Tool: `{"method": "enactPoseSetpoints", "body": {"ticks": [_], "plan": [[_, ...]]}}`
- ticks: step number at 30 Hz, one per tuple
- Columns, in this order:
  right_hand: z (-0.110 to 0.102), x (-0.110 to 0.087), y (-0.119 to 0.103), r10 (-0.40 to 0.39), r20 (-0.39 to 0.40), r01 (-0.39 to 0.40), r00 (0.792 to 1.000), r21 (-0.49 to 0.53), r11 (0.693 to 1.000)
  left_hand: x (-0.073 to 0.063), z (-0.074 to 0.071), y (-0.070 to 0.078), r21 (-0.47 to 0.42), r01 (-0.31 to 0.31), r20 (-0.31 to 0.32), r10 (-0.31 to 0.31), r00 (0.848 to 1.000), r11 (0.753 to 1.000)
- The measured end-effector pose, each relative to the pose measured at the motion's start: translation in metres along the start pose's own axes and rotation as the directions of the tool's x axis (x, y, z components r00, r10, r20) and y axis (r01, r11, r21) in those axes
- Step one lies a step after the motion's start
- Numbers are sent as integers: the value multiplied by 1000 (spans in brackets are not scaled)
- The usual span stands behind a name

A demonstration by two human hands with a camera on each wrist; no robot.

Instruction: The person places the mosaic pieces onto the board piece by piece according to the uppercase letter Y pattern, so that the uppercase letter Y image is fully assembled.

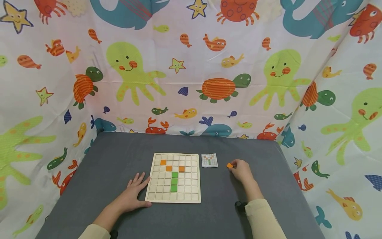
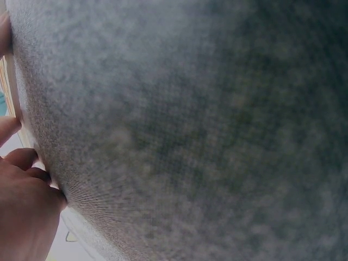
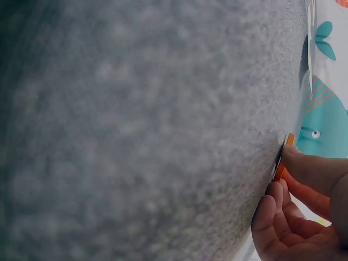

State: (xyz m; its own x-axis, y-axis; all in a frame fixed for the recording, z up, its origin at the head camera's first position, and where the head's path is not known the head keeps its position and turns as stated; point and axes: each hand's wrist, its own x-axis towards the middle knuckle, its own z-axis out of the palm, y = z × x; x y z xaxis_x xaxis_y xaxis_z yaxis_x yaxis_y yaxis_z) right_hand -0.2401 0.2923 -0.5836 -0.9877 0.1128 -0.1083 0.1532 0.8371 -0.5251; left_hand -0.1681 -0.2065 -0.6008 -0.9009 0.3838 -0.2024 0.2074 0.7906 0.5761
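Note:
A pale wooden grid board lies on the grey cloth, with several orange tiles and green tiles set in its squares. My left hand rests at the board's left edge, fingers spread, thumb by the near left corner. To the right of the board, my right hand pinches an orange tile between thumb and fingers. In the right wrist view that orange tile shows edge-on, low over the cloth.
A small printed pattern card lies between the board and my right hand, showing a coloured grid. Grey cloth covers the table. A curtain printed with sea animals stands behind and along both sides.

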Motion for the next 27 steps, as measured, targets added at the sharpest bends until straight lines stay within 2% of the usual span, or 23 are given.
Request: {"method": "enactPoseSetpoints", "body": {"ticks": [4,11,20,27], "plan": [[-1,-2,-5,-6,8,6,1000,-17,1000,-1,1,1,7,1,-1,-1,1000,1000],[-8,-5,-20,-92,13,93,996,-49,994,-3,2,4,6,-10,-17,10,1000,1000],[-14,-8,-48,-201,-10,200,980,-16,980,-3,2,3,-1,-7,-14,7,1000,1000],[-6,-8,-68,-244,11,244,970,15,970,-1,1,1,8,-12,-24,12,1000,1000]]}}
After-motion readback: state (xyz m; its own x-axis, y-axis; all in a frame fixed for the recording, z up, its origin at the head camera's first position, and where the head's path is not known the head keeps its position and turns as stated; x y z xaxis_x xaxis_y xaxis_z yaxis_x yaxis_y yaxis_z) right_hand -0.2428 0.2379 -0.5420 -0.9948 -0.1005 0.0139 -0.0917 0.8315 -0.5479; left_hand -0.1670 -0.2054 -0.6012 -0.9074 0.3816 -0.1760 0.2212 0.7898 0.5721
